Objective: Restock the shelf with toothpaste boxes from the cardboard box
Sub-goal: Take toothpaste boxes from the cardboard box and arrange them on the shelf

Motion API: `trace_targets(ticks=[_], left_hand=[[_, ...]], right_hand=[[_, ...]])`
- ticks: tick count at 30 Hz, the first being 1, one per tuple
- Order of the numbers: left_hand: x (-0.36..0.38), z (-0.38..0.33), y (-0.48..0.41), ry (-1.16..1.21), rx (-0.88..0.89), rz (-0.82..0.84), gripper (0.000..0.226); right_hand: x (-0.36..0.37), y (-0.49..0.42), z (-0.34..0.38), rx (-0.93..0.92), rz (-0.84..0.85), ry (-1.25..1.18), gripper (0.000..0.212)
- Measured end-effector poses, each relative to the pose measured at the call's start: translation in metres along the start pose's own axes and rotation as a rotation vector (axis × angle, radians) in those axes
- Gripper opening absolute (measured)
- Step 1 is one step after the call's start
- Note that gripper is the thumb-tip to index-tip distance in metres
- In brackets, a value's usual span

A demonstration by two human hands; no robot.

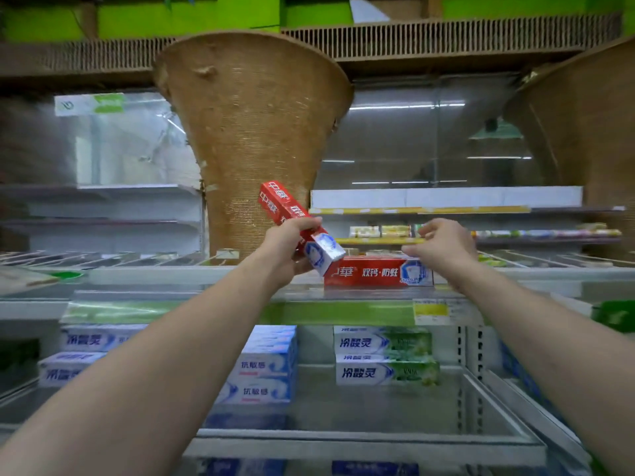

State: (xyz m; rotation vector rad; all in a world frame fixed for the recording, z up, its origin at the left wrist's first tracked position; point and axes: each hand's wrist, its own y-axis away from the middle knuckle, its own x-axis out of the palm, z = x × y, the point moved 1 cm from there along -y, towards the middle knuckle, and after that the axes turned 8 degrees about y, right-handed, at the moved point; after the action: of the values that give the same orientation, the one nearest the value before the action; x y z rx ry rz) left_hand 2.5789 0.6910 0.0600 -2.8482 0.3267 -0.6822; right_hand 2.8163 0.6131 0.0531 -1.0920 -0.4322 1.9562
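"Where's the toothpaste, from where you stand?"

"I count two red cartons. The left hand point(285, 250) has its fingers wrapped round the tilted red toothpaste box point(292, 218). Its white end points down toward the person, and its red end points up toward the woven column point(254, 132). The lying red toothpaste box point(374, 274) sits flat on the top shelf point(154, 280), long face to us, close behind the front edge."

"And the other hand?"

"The right hand point(443, 249) hangs over the right end of the lying red toothpaste box. Its fingers are loosely bent and grip nothing. I cannot tell whether the fingertips touch the carton."

"Any room up there?"

"The tilted carton's white end overlaps the lying one's left end from here, and I cannot tell if they touch. Left of that, the shelf surface runs bare behind its green front strip point(343, 314). A yellow price tag point(431, 309) sits on that strip under the lying carton's right end."

"Below?"

"Two green-and-white boxes point(385, 359) are stacked right of centre. A blue-and-white stack point(261, 365) in the middle shows two front faces. Two more blue-and-white boxes point(86, 340) sit at the left, partly behind the left forearm. Bare shelf lies between the middle stack and the green pair."
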Motion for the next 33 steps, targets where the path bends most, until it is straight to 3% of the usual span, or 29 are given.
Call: trace_targets(ticks=[3,7,14,17,19,22,23,27,33], left_hand=[[0.009,0.001,0.006,0.043,0.019,0.002,0.049],[0.029,0.009,0.020,0.024,0.025,0.052,0.043],[0.043,0.016,0.037,0.027,-0.001,0.134,0.062],[0.032,0.012,0.028,0.081,0.051,0.071,0.093],[0.026,0.012,0.028,-0.015,0.036,0.062,0.091],[0.023,0.016,0.029,-0.269,-0.009,0.047,0.038],[0.024,0.018,0.027,-0.385,0.012,0.025,0.029],[0.025,0.020,0.018,-1.012,0.164,-0.109,0.051],[0.031,0.021,0.014,-1.119,0.089,-0.044,0.052]], right_hand=[[-0.004,0.016,0.017,-0.292,-0.008,-0.137,0.031],[-0.003,0.038,0.035,-0.376,0.329,-0.311,0.040],[-0.010,0.027,0.011,-0.250,0.275,-0.251,0.028],[-0.022,0.018,-0.014,-0.136,0.270,-0.340,0.028],[-0.028,0.015,-0.026,-0.083,0.265,-0.398,0.030],[-0.034,0.013,-0.033,-0.008,0.265,-0.419,0.035],[-0.034,0.013,-0.033,0.015,0.283,-0.400,0.035],[-0.030,0.013,-0.029,0.042,0.324,-0.255,0.038],[-0.024,0.012,-0.021,0.016,0.357,-0.040,0.067]])
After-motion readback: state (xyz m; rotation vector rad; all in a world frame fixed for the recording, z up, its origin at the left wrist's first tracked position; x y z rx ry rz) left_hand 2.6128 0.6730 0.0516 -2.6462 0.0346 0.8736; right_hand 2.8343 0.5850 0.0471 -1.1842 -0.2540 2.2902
